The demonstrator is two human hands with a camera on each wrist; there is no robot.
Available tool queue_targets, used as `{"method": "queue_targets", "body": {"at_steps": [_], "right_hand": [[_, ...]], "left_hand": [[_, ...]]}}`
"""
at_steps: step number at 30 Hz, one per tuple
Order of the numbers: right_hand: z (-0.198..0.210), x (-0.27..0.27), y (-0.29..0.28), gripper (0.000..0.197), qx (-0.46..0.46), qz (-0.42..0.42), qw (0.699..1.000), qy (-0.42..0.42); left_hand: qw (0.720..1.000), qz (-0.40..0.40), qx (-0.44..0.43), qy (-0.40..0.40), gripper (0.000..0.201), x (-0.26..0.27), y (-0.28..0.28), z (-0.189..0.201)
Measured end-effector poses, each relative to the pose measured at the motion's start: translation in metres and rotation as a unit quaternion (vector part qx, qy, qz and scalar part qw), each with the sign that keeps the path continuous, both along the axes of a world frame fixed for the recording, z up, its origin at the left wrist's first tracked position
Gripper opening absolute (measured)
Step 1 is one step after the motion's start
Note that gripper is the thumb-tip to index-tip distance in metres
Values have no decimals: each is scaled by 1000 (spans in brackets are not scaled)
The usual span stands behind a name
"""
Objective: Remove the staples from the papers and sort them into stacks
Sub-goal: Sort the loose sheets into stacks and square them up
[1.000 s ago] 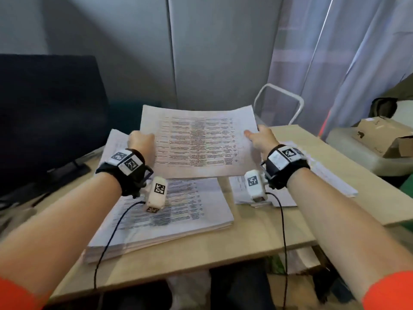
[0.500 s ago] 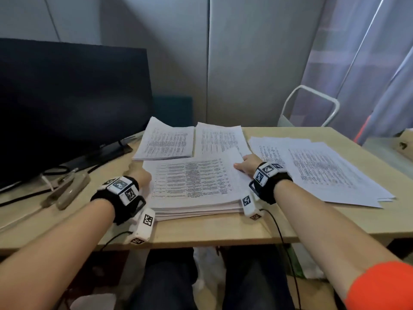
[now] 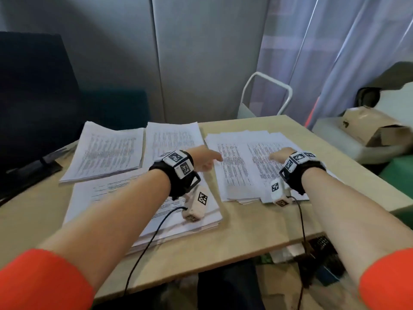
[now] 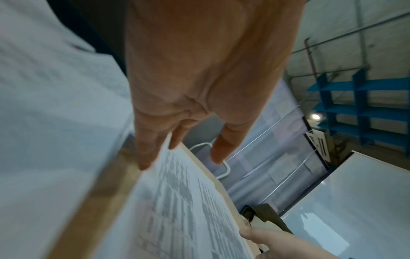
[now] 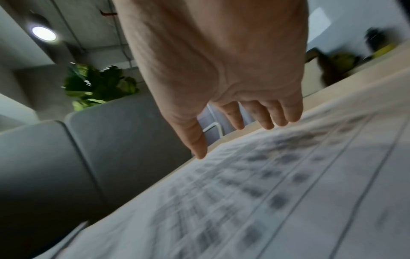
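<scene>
We see a wooden table (image 3: 257, 231) with four paper stacks: a thick near stack (image 3: 125, 198), two smaller ones behind it (image 3: 107, 153) (image 3: 174, 139), and a loose spread of sheets (image 3: 241, 166) on the right. Our left hand (image 3: 202, 161) and right hand (image 3: 280, 155) both reach over that spread, fingers straight and relaxed, gripping nothing.

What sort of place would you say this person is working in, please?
Probably an office or workroom: a wooden desk holds several stacks of printed papers, a dark monitor stands at the left, and grey partition panels rise behind.
</scene>
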State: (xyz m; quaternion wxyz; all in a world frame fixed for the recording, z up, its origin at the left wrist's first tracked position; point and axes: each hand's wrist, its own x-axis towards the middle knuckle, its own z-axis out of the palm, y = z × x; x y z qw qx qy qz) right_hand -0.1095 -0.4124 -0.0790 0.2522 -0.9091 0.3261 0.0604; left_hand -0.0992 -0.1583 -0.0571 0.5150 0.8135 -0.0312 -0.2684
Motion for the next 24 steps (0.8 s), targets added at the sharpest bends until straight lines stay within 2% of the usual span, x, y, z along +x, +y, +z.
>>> {"method": "queue_targets", "body": {"at_steps": [2, 4, 6, 9, 11, 14, 17, 18, 21, 24], "right_hand": [[1, -6, -35, 60, -12, -37, 999, 22], [-7, -3, -73, 79, -8, -74, 997, 28], [-19, 0, -104, 98, -11, -80, 996, 47], [-26, 4, -123, 85, 7, -78, 995, 60], [-19, 6, -121, 86, 27, -77, 993, 83], [-14, 22, -125, 87, 21, -37, 992, 115], [-14, 41, -123, 115, 23, 9, 985, 173], [-7, 41, -114, 112, 18, 18, 982, 185], [10, 34, -94, 75, 2, 12, 980, 199], [13, 31, -97, 62, 10, 17, 980, 198]], "left_hand": [[996, -38, 78, 5, 42, 8, -28, -5], [988, -62, 139, -18, 51, 14, -51, -10], [981, -86, 171, -32, 48, 19, -70, -16], [980, -87, 172, -44, 39, 30, -89, -29], [986, -72, 147, -39, 17, 38, -99, -35], [988, -38, 148, -32, 20, 47, -112, -38], [989, -45, 143, -16, 19, 56, -123, -37], [985, -53, 163, -23, 21, 59, -124, -37], [976, -49, 207, -54, 24, 68, -125, -38], [968, -28, 242, -56, 45, 76, -123, -47]]}}
